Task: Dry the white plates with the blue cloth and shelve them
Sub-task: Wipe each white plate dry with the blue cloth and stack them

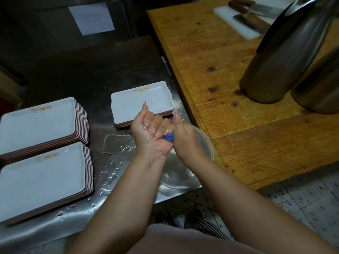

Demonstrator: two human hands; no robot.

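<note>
**Q:** Entry, bench state, left to right?

**Me:** Two tall stacks of white rectangular plates with brown undersides on the wet steel bench (117,74): far stack (39,123), near stack (43,180). Right of them a puddle of water (117,143), then a short third stack of the same plates (142,102), top plate face up. Clear round plastic bowl (205,142) at the bench's right end, below my hands.

**Q:** Hands?

**Me:** My left hand (152,132) is palm-up, fingers curled round one end of the small blue cloth (168,137). My right hand (183,132) grips the other end. Only a blue wad shows between them; the rest is hidden in my fists.

**Q:** Step in hand?

**Me:** I judge it to be wringing, with the cloth held over the bowl. No plate is being wiped.

**Q:** Method notes?

**Me:** Twist the fists in opposite directions and squeeze hard. Keep the wad over the bowl so the runoff misses the bench and plates. Then shake the cloth flat before wiping. A balled, soggy cloth only smears. Likely next: the top plate of the short stack.

**Q:** Shelf?

**Me:** Not in view.
</note>
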